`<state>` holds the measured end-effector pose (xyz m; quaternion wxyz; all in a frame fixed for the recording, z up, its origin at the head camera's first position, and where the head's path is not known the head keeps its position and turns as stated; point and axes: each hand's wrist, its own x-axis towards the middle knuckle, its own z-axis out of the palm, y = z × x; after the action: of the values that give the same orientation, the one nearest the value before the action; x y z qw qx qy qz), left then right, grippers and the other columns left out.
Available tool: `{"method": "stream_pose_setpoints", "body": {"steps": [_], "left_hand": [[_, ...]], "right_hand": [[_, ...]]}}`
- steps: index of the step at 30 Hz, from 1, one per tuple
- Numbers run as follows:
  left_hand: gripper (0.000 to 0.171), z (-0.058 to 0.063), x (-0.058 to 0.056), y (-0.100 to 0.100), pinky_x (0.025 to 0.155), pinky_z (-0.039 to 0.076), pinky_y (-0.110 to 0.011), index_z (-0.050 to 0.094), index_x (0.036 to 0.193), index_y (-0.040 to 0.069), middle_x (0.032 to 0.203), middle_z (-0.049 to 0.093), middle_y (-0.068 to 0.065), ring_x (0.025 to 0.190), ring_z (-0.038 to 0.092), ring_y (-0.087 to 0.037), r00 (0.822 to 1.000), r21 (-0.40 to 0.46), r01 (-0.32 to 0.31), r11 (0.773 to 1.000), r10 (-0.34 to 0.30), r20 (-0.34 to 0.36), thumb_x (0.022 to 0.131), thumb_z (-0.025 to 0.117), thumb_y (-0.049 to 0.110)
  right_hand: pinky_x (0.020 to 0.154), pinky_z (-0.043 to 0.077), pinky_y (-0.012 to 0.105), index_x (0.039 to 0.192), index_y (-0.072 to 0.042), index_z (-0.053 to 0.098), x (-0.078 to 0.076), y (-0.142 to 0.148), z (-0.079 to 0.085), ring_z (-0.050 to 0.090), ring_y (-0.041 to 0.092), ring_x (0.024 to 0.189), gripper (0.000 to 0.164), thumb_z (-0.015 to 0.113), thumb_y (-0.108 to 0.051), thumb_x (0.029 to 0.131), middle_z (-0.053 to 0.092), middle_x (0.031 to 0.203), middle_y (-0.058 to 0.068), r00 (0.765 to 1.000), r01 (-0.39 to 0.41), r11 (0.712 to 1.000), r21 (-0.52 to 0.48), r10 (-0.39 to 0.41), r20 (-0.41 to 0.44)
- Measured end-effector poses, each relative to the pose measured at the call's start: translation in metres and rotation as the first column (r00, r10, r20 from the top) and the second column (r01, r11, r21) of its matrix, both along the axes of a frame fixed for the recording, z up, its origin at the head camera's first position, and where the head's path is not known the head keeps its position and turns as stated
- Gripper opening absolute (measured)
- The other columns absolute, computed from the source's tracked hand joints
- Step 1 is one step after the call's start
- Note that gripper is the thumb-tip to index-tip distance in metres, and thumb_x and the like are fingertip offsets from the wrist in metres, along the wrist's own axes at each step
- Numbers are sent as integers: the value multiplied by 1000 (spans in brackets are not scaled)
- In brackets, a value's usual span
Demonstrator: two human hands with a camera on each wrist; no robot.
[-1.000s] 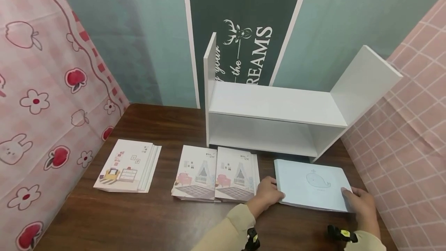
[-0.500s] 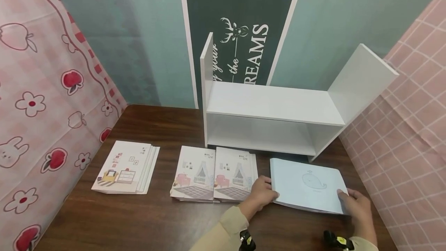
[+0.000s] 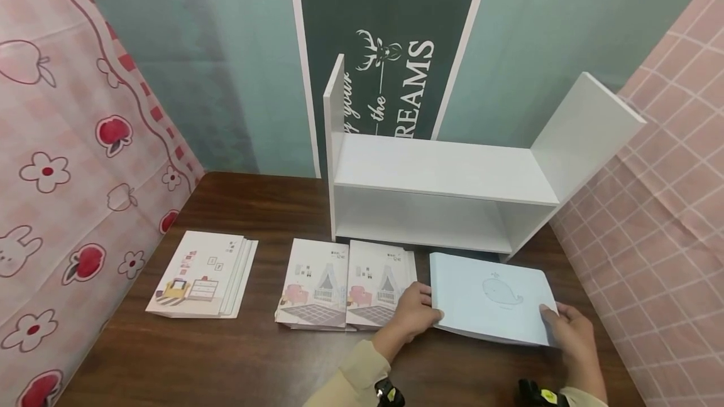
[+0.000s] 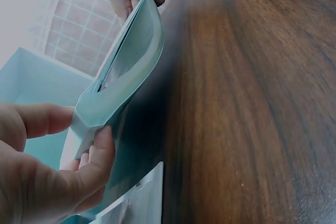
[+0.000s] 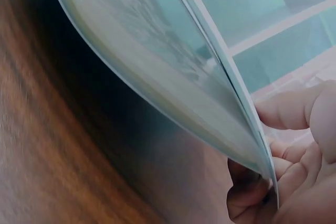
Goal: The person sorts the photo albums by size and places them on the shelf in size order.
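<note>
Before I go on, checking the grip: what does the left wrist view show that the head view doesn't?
Only left wrist: the bowed lower sheet of the pale-blue rectangular book, gaping from the layers above it.
Only head: the faint line-drawn whale on that book's cover, and the stack of white paper booklets at far left.
Both: the left hand and right hand holding opposite ends of the book, and the dark-brown wooden table.

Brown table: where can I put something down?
The table is bare in front of the left booklets, and between them and the middle booklets. The white shelf is bare. The right side is crowded: left hand and right hand hold the blue folder.
</note>
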<state>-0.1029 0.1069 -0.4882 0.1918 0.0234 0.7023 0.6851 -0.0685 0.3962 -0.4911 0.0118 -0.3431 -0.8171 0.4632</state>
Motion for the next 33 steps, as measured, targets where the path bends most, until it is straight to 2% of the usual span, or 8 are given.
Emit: {"method": "stream_pose_setpoints", "body": {"steps": [4, 7, 11, 14, 20, 23, 27, 33], "left_hand": [[41, 3, 1, -5, 45, 46, -30, 51, 110, -5, 86, 55, -7, 59, 53, -16, 1000, 8, 0, 1000, 0, -14, 72, 66, -10], [43, 6, 1, -9, 45, 47, -33, 51, 111, -6, 88, 54, -8, 64, 54, -16, 1000, 19, 2, 1000, -1, -24, 71, 66, -11], [44, 8, 0, -15, 58, 51, -34, 50, 112, -8, 90, 54, -10, 76, 56, -18, 999, 50, 10, 999, -8, -38, 72, 66, -11], [44, 11, 0, -19, 67, 51, -32, 50, 112, -9, 91, 53, -10, 79, 56, -19, 998, 62, 16, 998, -12, -57, 72, 67, -10], [45, 17, 4, -27, 67, 51, -32, 50, 113, -10, 91, 52, -11, 79, 55, -19, 998, 69, 11, 998, -7, -64, 71, 67, -9], [45, 20, 5, -31, 67, 52, -32, 50, 113, -9, 91, 53, -11, 79, 57, -19, 999, 80, 8, 997, -4, -53, 72, 67, -9], [46, 23, 4, -36, 68, 52, -33, 49, 115, -8, 94, 53, -11, 81, 58, -21, 999, 78, 9, 997, -6, -37, 72, 67, -8], [48, 29, 1, -45, 67, 51, -33, 48, 118, -8, 97, 52, -11, 83, 56, -21, 999, 66, 13, 998, -10, -41, 75, 67, -4]], "right_hand": [[54, 42, 23, 132, 17, 32, -1, -4, 3, 49, 29, 89, 69, 50, -35, 91, 39, 124, 34, 1000, 2, 1000, -21, -1, 13], [56, 44, 24, 132, 17, 32, 0, -7, 5, 50, 23, 84, 67, 51, -33, 91, 39, 123, 32, 1000, 6, 999, -43, -5, 5], [57, 45, 23, 132, 18, 30, 1, -12, 8, 49, 12, 76, 66, 53, -29, 91, 39, 123, 32, 1000, 3, 997, -82, -4, -15], [58, 45, 23, 133, 18, 30, 1, -15, 11, 49, 10, 75, 65, 53, -27, 92, 39, 124, 31, 1000, -2, 996, -91, 0, -18], [58, 45, 24, 132, 18, 31, 3, -21, 18, 50, 10, 74, 64, 51, -28, 93, 41, 122, 31, 999, -23, 998, -63, 22, -26], [58, 45, 25, 131, 19, 32, 3, -22, 17, 51, 12, 75, 64, 52, -29, 93, 43, 119, 31, 998, -43, 998, -49, 41, -50], [55, 48, 29, 130, 19, 35, 3, -23, 15, 53, 12, 72, 65, 55, -30, 91, 50, 107, 24, 996, -47, 998, -47, 43, -83], [59, 50, 27, 132, 18, 31, 4, -32, 35, 55, 8, 70, 63, 54, -25, 93, 53, 97, 15, 992, -97, 984, -149, 83, -97]]}}
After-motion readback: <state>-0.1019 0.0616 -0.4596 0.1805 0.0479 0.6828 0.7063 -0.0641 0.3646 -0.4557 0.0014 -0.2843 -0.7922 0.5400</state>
